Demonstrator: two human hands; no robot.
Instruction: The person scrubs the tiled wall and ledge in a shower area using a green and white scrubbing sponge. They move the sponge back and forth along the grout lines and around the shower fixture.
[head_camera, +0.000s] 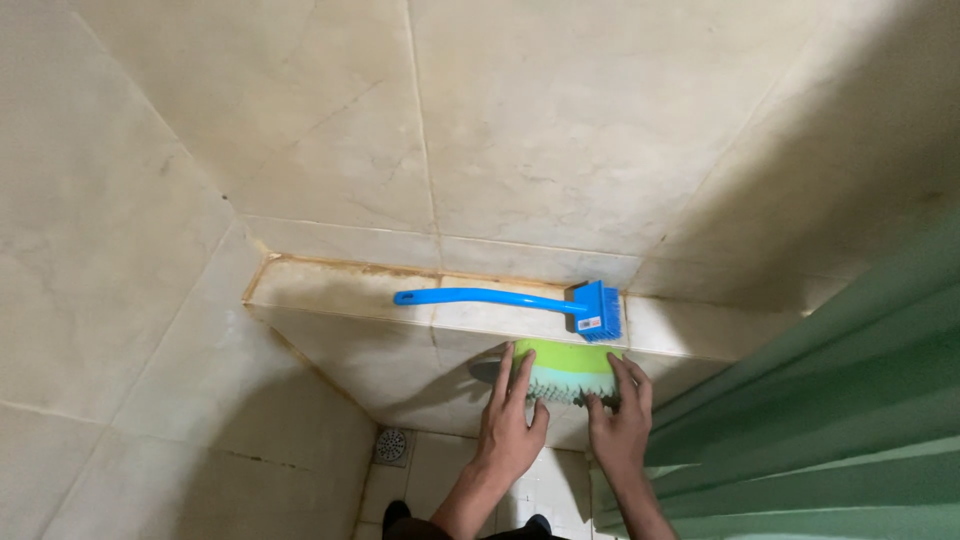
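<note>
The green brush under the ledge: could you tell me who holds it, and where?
Both hands, left hand and right hand, grip the green brush by its two ends.

Blue long-handled brush (520, 301) on tiled ledge (330, 290) — floor drain (391, 444), green curtain (840, 400)

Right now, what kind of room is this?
Probably a bathroom or shower stall: stained beige wall tiles, a round metal floor drain, and a blue plastic long-handled scrubbing brush lying on the tiled ledge.

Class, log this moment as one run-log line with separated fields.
left hand: on green brush | right hand: on green brush | brush against ledge front | blue brush on ledge
</note>
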